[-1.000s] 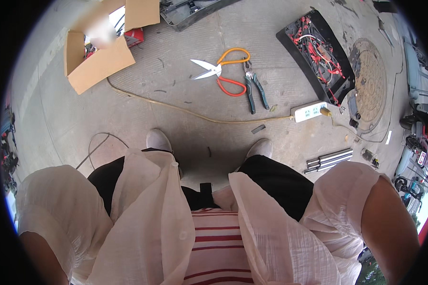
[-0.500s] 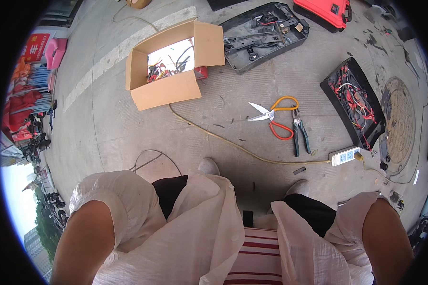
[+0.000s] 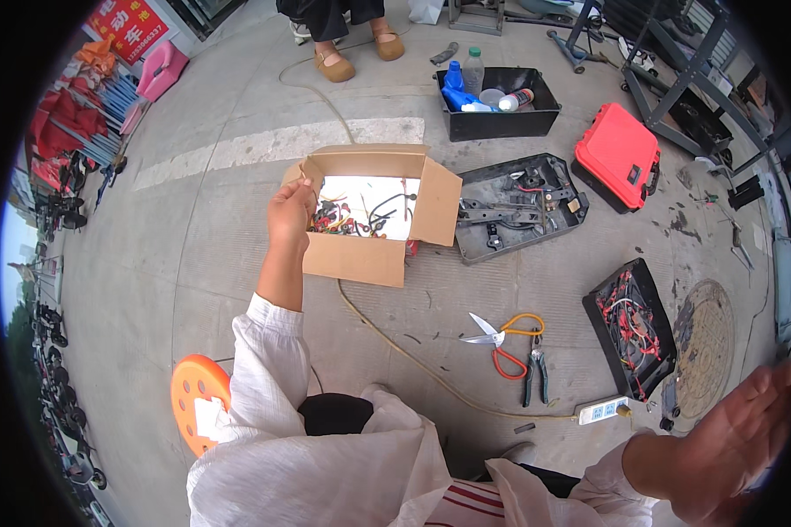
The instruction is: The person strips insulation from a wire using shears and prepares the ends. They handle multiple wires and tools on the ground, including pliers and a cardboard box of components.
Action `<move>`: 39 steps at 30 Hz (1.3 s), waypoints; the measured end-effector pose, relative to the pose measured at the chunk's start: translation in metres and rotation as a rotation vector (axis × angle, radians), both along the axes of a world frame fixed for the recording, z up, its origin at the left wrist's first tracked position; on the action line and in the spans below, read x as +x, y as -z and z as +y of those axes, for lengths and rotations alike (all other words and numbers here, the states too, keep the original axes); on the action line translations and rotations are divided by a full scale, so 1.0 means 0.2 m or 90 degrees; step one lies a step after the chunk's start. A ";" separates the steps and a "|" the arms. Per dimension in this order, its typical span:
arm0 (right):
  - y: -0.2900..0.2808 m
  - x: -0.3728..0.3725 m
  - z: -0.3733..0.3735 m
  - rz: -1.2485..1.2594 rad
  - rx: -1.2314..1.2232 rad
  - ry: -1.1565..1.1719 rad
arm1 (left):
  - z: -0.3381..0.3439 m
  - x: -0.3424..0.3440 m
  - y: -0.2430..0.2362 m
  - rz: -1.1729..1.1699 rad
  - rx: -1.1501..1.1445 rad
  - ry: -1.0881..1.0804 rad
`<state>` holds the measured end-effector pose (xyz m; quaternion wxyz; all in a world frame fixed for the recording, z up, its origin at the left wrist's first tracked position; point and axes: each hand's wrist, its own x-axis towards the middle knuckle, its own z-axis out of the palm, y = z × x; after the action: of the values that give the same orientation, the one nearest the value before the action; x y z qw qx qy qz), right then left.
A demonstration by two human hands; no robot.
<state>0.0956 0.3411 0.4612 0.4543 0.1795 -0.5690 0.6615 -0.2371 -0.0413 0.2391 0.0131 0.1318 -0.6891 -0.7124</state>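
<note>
On concrete (image 3: 228,237) ahead, clamping the left edge of a cardboard box (image 3: 353,260), probably light, floppy-flapped and best held by stiffer walls, in the left hand (image 3: 291,213), with the right hand (image 3: 731,441) spread.

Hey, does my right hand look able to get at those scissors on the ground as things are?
Probably yes: the right hand looks open and empty, and nothing seems to cover the scissors; the pliers lie close beside them without blocking the way.
</note>
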 end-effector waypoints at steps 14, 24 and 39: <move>0.46 -0.25 -0.06 -0.464 -0.027 0.114 | 0.03 -0.28 0.77 -0.030 -0.294 0.033; 0.76 -0.21 -0.11 -0.817 -0.048 0.020 | 0.26 -0.47 1.00 -0.021 -0.732 0.443; 0.83 -0.09 -0.25 -0.878 0.013 -0.024 | 0.26 -0.48 0.76 -0.028 -0.811 0.372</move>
<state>0.0769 0.2919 0.2950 -0.0249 -0.2686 -0.7309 0.6269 -0.3330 0.0098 0.0871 -0.1183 -0.0776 -0.9798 -0.1411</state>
